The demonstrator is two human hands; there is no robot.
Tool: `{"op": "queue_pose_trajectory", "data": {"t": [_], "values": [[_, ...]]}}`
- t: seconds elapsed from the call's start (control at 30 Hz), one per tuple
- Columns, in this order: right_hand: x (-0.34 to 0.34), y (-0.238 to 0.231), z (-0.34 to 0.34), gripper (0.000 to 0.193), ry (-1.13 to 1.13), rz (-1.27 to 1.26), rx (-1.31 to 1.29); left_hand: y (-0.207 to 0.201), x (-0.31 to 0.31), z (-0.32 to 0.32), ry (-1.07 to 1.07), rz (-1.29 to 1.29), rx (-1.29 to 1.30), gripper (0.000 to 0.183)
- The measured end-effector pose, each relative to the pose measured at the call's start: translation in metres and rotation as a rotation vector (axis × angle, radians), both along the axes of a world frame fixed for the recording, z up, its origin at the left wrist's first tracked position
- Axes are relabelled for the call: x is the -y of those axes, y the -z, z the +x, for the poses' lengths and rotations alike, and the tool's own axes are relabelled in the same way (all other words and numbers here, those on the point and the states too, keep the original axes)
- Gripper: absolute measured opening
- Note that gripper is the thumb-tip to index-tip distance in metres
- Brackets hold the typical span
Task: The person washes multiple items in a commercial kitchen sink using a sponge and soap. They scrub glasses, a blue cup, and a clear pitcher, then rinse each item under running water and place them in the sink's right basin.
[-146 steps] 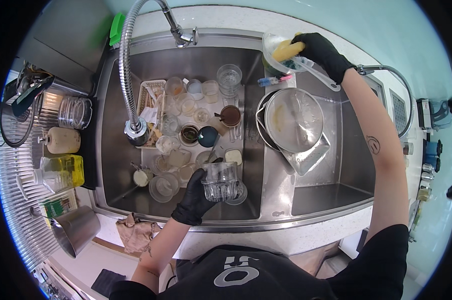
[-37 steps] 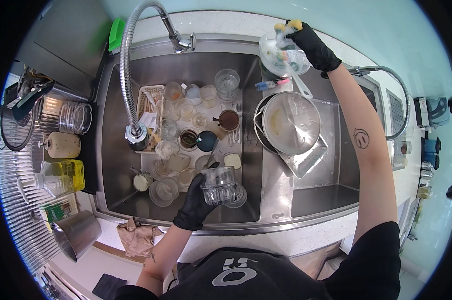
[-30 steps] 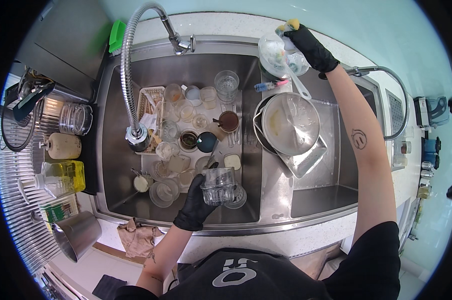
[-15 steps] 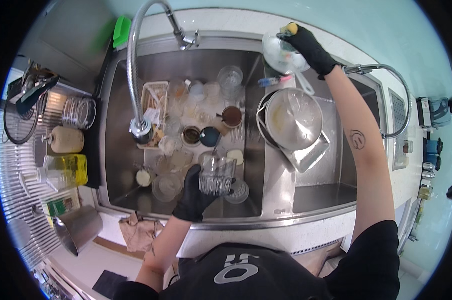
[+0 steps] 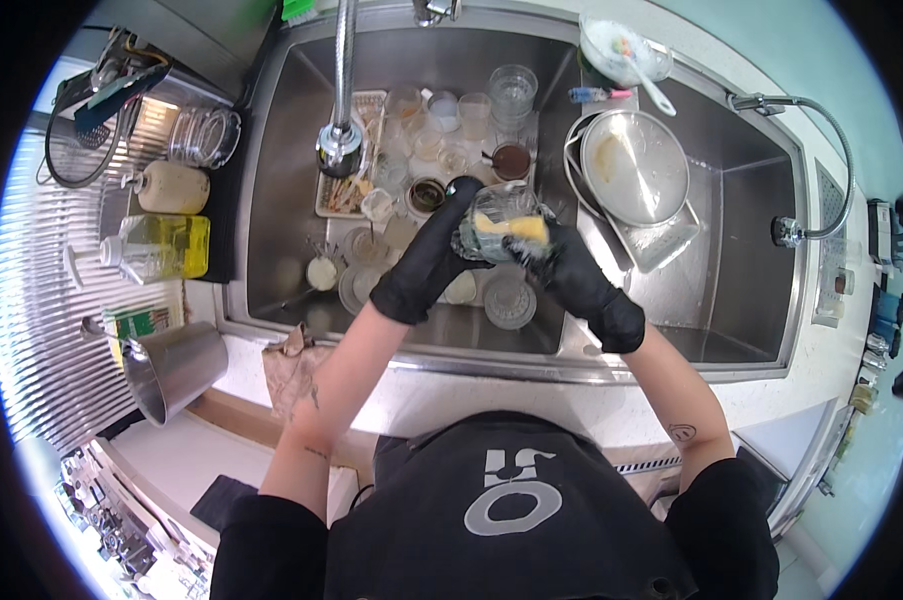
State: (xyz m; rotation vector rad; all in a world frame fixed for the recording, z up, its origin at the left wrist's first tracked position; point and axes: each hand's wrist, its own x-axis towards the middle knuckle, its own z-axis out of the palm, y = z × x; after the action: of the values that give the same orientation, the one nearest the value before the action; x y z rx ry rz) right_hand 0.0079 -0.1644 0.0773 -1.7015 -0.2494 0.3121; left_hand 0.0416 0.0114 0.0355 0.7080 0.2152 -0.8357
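In a black glove, my left hand (image 5: 427,255) grips a clear glass (image 5: 497,203) from its left side, above the left sink basin. My right hand (image 5: 574,282), also gloved in black, is closed on a yellow and green sponge (image 5: 524,229) at the glass's mouth. The sponge shows yellow against the clear wall; its exact depth in the glass is hard to tell. Below and beyond my hands, several glasses and cups stand in the basin, among them a cup of brown liquid (image 5: 512,160) and a ribbed glass (image 5: 510,302).
A hose tap (image 5: 340,148) hangs over the left basin beside a cream basket (image 5: 324,200). Pans (image 5: 637,165) and a metal tray (image 5: 665,245) rest by the divider. Behind them sits a soapy bowl (image 5: 612,50) with a white handle across it. A second spray hose (image 5: 848,170) curves at right.
My right hand has come down from the soapy bowl with the sponge and met the glass. My left hand has raised the glass and tilted it. The view has shifted.
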Motion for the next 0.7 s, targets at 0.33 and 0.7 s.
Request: {"op": "queue_pose_trajectory", "data": {"t": [0.33, 0.7], "values": [[-0.011, 0.029, -0.033, 0.029, 0.216, 0.605, -0.433, 0.017, 0.026, -0.031, -0.393, 0.634, 0.963, 0.025], [-0.009, 0.017, -0.038, 0.028, 0.329, 0.44, -0.32, -0.007, 0.019, -0.015, -0.039, 0.653, 0.773, 0.043]]}}
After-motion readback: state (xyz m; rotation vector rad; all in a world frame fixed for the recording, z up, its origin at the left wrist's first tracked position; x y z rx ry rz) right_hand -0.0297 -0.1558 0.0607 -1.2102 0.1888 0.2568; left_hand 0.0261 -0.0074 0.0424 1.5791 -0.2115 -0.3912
